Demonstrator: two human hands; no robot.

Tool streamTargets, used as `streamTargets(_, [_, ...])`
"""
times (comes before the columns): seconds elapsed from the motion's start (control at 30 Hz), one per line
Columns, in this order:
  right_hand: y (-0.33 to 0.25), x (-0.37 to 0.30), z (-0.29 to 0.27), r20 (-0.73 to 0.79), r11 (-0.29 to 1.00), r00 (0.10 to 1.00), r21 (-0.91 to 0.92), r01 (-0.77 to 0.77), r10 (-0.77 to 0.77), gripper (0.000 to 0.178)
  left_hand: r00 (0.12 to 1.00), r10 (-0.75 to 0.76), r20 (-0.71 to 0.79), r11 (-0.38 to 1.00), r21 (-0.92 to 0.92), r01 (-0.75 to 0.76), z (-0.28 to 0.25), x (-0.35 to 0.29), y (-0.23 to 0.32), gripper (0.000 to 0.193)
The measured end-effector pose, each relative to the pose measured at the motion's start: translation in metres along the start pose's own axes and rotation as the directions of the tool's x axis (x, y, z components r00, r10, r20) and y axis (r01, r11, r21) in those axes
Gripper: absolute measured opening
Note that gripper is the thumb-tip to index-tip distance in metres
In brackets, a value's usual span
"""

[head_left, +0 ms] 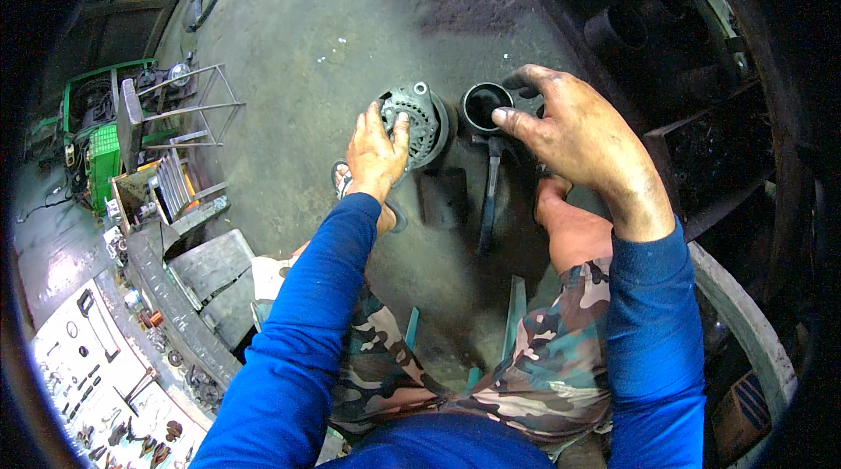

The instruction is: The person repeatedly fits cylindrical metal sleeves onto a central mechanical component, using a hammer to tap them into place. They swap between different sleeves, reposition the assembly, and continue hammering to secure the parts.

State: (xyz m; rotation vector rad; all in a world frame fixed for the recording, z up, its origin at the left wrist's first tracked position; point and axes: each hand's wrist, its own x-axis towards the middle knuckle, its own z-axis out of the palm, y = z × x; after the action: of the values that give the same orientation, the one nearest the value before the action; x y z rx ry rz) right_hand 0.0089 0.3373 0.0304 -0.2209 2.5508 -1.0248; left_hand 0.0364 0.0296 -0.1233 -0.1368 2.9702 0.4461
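In the head view, the left hand (377, 156) lies on the slotted round metal part (422, 129), thumb and fingers parted. Right of that part, the right hand (574, 123) curves beside the dark cup (484, 108), thumb at its rim; whether it grips anything, I cannot tell. A hammer (491, 193) lies nearby.

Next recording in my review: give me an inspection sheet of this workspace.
Surface: dark, stained floor.
Work pieces: round metal part with openings; dark open cup.
Clutter: hammer-like tool and dark flat piece near the hands.
Hands: left hand on the round metal part; right hand with thumb overlapping the cup's rim, contact unclear.
Cables: thin dark line, possibly a cord, far left.
Surroundings: green crate, white sheet with tools.
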Motion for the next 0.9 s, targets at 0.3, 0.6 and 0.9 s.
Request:
streamTargets(0.3, [-0.002,0.005,-0.002,0.067,0.999,0.998,0.035,-0.01,0.007,0.052,0.986,-0.057,0.157,0.948,-0.3,0.103,-0.01,-0.014,-0.013,0.12])
streamTargets(0.6, [-0.01,0.009,0.005,0.084,1.0,0.996,0.004,-0.004,0.003,0.049,0.977,-0.037,0.208,0.976,-0.203,0.081,-0.008,-0.015,0.002,0.137])
streamTargets(0.9, [-0.012,0.017,0.01,0.132,1.0,0.991,-0.025,-0.001,0.004,0.05,0.978,-0.007,0.208,0.996,-0.087,0.026,-0.004,-0.017,0.006,0.14])
